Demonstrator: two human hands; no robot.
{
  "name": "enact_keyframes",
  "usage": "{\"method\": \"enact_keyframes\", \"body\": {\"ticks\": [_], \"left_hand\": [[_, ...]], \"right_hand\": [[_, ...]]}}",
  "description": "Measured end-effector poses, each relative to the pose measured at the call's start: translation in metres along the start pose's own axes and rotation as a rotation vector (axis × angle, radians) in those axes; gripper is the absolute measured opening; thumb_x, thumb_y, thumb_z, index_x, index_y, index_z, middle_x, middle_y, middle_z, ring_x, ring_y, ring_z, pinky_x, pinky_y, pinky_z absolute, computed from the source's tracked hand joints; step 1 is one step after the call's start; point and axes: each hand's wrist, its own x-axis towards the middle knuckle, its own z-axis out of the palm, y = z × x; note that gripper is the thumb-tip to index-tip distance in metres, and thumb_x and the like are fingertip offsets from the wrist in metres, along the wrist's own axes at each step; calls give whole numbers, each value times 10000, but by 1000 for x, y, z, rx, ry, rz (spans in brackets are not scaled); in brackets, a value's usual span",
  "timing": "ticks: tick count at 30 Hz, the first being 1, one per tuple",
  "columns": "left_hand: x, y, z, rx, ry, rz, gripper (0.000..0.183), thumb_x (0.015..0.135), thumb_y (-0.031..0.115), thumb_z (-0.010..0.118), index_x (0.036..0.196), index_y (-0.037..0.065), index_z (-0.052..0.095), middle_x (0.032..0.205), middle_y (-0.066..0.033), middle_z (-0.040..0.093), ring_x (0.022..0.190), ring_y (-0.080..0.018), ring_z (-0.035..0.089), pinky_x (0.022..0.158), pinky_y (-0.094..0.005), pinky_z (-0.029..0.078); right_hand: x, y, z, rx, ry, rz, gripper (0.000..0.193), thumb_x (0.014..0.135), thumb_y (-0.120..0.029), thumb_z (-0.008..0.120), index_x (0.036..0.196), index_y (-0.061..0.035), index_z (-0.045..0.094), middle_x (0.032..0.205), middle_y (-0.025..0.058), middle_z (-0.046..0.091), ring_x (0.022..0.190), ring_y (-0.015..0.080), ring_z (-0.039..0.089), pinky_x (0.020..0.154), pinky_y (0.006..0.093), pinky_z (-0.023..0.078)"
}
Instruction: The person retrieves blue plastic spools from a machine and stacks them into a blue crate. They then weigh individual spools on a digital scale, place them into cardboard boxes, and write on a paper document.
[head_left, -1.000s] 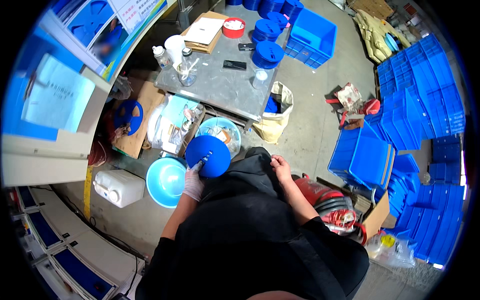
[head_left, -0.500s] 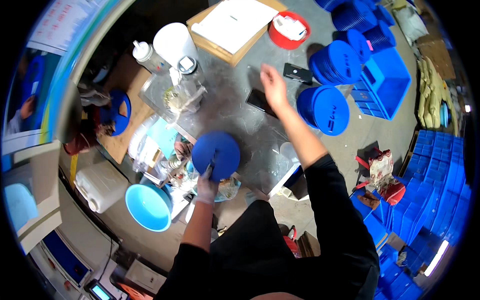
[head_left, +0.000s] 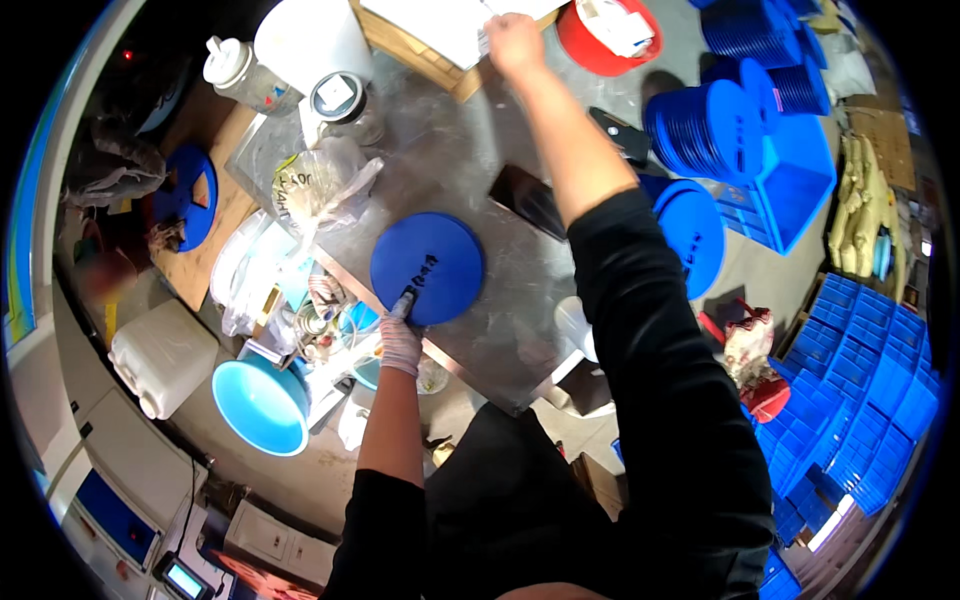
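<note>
My left hand, in a pale striped glove with darkened fingertips, grips the near left edge of a round blue disc with dark handwritten marks. The disc is over the grey metal table, close to its near left edge; whether it rests there is hard to tell. My right hand is bare and reaches far forward to the right edge of a white paper stack. Its fingers are curled together there, and what they hold is too small to make out. A dark phone lies between my right forearm and the disc.
A red tub of papers stands right of the stack. Stacks of blue discs and a blue crate fill the right. Left are a lidded jar, a plastic bag, a bottle and a light-blue basin.
My right hand has moved forward and slightly left, from above the phone to the paper stack. The blue disc in my left hand now lies flatter, with its marked face showing more fully.
</note>
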Motion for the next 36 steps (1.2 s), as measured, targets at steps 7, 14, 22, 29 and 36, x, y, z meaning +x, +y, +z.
{"method": "enact_keyframes", "body": {"ticks": [7, 14, 22, 29, 36], "left_hand": [[-39, 11, 18, 147, -172, -7, 627, 804, 274, 685, 1338, 248, 356, 1341, -49, 440, 1180, -278, 456, 944, -519, 359], [-138, -4, -75, 774, -56, 301, 709, 851, 253, 603, 1402, -48, 272, 1346, -261, 427, 1237, -324, 436, 1016, -345, 351], [-289, -164, -397, 305, 595, -194, 533, 865, 148, 550, 1366, 61, 391, 1122, -78, 562, 838, -115, 520, 701, -229, 431], [-463, -309, -467, 459, 723, -368, 452, 885, 268, 509, 1297, 93, 451, 997, -159, 601, 926, -258, 566, 749, -373, 463], [-448, -292, -466, 464, 886, -203, 338, 895, 297, 462, 1118, 74, 586, 1069, -233, 616, 1019, -392, 572, 894, -436, 453]], "right_hand": [[-250, -78, -93, 1016, 95, 765, 172, 861, -11, 604, 1032, 6, 595, 861, 63, 614, 727, 112, 563, 656, 230, 471], [-318, -26, -57, -158, -53, 150, 483, 737, -80, 690, 1191, -66, 526, 1253, 122, 474, 1107, 285, 499, 933, 416, 419], [-208, -31, 4, -1002, -449, 25, 347, 844, -191, 547, 1189, -157, 542, 1195, 66, 568, 1100, 260, 535, 880, 455, 400], [-261, -74, -56, -841, -326, -363, 139, 850, -152, 538, 976, -99, 563, 970, 130, 633, 908, 332, 616, 771, 447, 481], [-554, -227, -125, 37, -712, -127, 1024, 675, 128, 572, 1501, -255, 104, 698, 3, 455, 637, 137, 502, 558, 303, 464]]}}
